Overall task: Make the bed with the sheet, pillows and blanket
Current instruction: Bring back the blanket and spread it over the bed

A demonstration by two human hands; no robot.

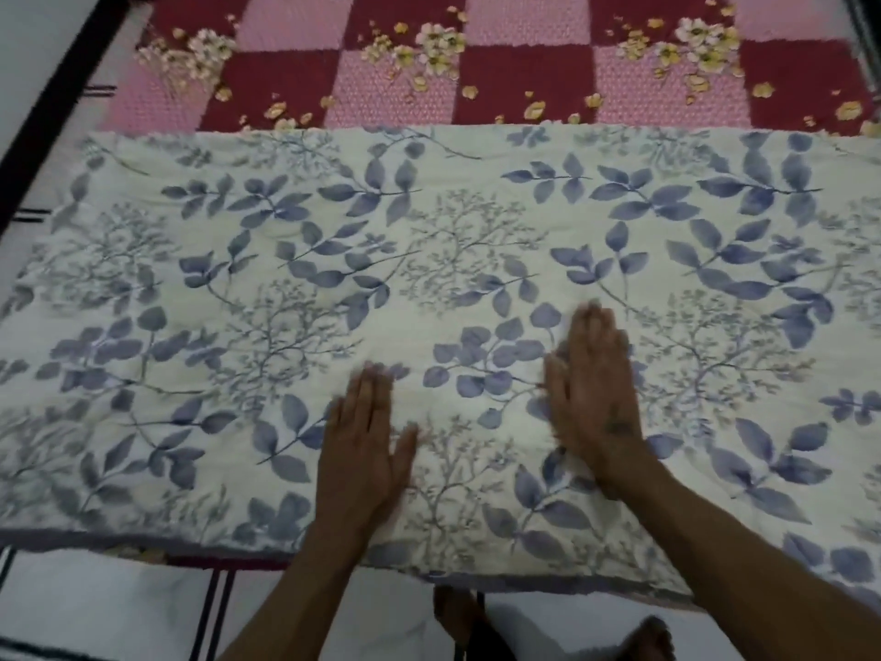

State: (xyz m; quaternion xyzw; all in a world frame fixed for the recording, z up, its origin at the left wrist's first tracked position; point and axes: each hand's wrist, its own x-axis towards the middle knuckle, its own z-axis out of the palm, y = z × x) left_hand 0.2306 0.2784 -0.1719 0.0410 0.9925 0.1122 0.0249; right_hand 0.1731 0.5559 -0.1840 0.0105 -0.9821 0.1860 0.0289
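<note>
Blue-leafed blanket (429, 260) lies folded across the near bed edge over the checked sheet (476, 64), left hand (364, 438) and right hand (598, 398) pressing flat, gripping nothing; uneven smoothing risks dragging it off.

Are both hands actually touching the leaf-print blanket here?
Touching. The head view shows the left hand and right hand lying flat, fingers straight, palms down on the leaf-print blanket, with no gap visible.

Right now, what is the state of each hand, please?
Left hand: open, flat on the cream quilted blanket with blue leaves.
Right hand: open, flat on the same blanket.
</note>
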